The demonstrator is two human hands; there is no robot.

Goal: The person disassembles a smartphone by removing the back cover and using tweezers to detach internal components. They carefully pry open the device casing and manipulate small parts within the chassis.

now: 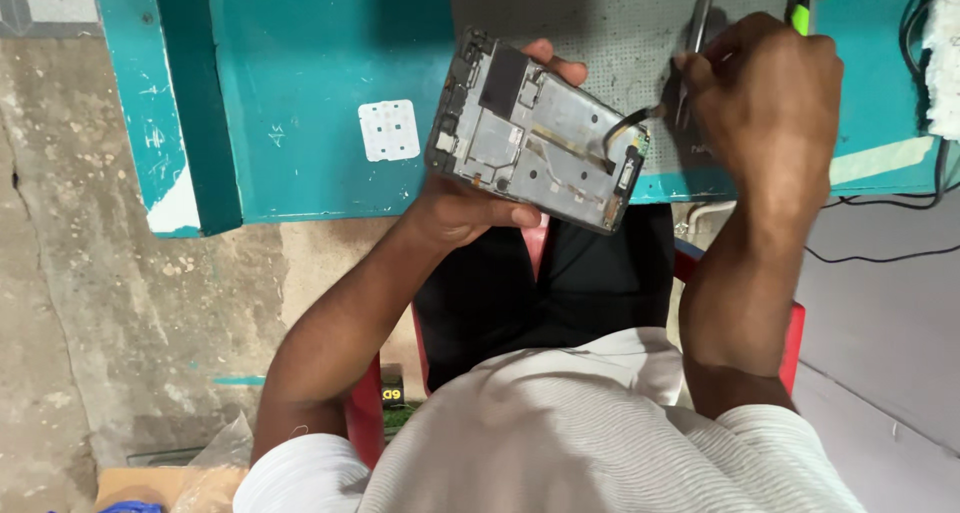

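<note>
While the left hand (470, 208) cradles the opened grey smartphone chassis (537, 145) from below, fingers wrapped around its edges and one fingertip showing over the far side, the right hand (770, 98) is pinched shut on a slim pair of metal tweezers (697, 33). Their tip sits at the phone's lower end, right by a curled black flex cable (625, 125). By the look of it, this is the cable-lifting stage of a teardown, board and shields exposed. What comes next would call for a steady, light pull, since that ribbon looks easy to tear. The phone hangs in the air over the near edge of a scuffed teal-painted workbench (300, 103), with a grey perforated mat (600, 23) behind it and a small white square pad (388, 130) lying nearby. Below: a red plastic chair (365, 413), rough concrete floor (110, 303), black wires (880, 203) trailing right.
</note>
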